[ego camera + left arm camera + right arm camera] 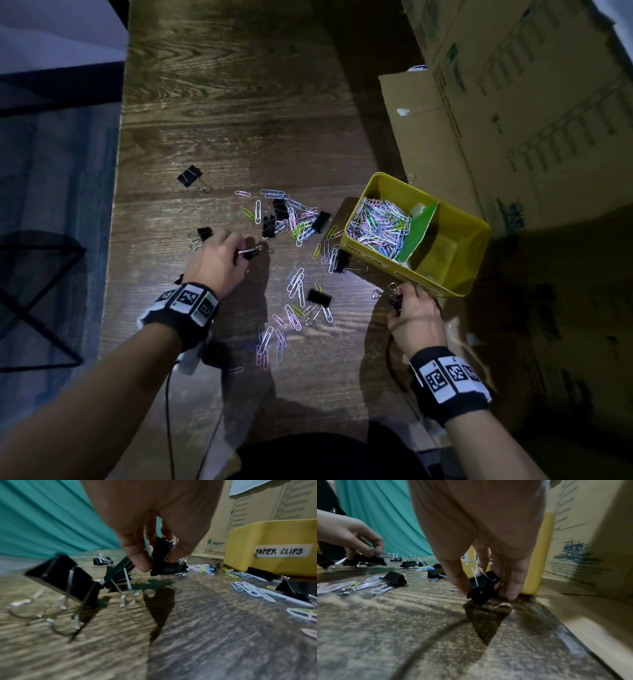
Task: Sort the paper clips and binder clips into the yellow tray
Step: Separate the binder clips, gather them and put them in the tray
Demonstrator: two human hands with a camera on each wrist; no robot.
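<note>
The yellow tray (pixel 476 236) stands at the table's right, its near-left compartment full of coloured paper clips (pixel 378 224), its other compartment bare behind a green divider. My left hand (pixel 219 257) pinches a black binder clip (pixel 160 555) just above the table, left of the scattered pile (pixel 294 219). My right hand (pixel 412 315) grips another black binder clip (pixel 482 588) against the table by the tray's near corner. Loose paper clips and several black binder clips lie between the hands.
Big cardboard boxes (pixel 513 113) stand close behind and right of the tray. A lone binder clip (pixel 190 176) lies at far left, another (pixel 203 233) just beyond my left hand. A black cable (pixel 169 411) trails from the left wrist. The table's left edge (pixel 113 212) drops to the floor.
</note>
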